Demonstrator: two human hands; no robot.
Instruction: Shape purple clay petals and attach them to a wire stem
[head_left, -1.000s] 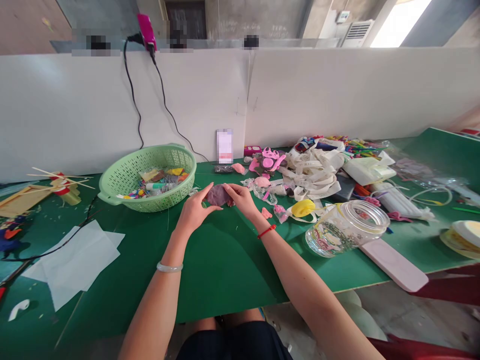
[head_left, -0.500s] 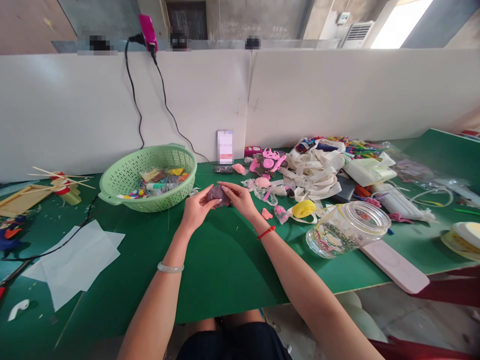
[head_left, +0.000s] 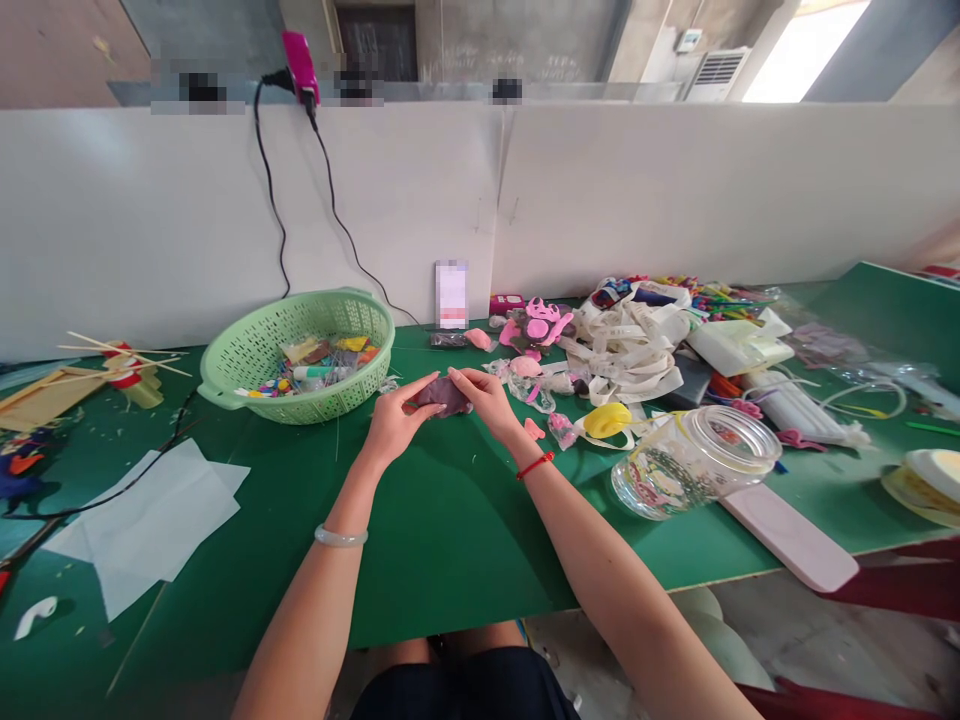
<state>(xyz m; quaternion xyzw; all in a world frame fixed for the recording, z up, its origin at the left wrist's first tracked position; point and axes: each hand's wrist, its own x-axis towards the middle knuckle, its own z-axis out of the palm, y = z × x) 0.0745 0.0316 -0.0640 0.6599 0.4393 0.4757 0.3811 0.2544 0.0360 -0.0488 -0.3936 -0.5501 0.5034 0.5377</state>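
Between my two hands, above the green table (head_left: 457,540), is a dark purple-grey lump that looks like modelling clay (head_left: 444,397). My left hand (head_left: 397,420) pinches its left side with thumb and fingers. On the other side, my right hand (head_left: 489,402) grips the lump's right edge. Fingers cover part of the clay, so its full shape is hidden. Just beyond the hands, a lit phone (head_left: 451,295) leans against the white partition. Pink clay pieces (head_left: 480,339) and a pink and dark clay figure (head_left: 541,325) lie to the right.
A green basket (head_left: 225,372) holding assorted small items stands on the left, near white paper sheets (head_left: 161,520). To the right are a clear jar (head_left: 694,460), yellow clay (head_left: 607,420), a pale pink slab (head_left: 791,537) and a heap of white strips (head_left: 630,345). A white earbud (head_left: 35,617) lies front left.
Both hands stay in nearly the same place. The fingers have shifted slightly on the lump, and more of its surface now shows between them.
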